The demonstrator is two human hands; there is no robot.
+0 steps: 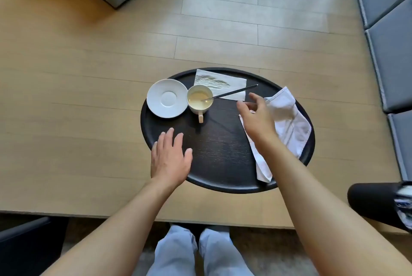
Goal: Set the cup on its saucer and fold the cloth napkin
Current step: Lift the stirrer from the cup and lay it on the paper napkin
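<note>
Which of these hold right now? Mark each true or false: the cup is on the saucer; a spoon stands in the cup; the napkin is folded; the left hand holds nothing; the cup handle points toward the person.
1. The cup is on the saucer. False: it stands on the tray, beside the saucer.
2. A spoon stands in the cup. True.
3. The napkin is folded. False: it lies crumpled at the tray's right side.
4. The left hand holds nothing. True: it is open and flat over the tray's near edge.
5. The cup handle points toward the person. True.
6. The right hand grips the cup. False: it is open over the napkin.
</note>
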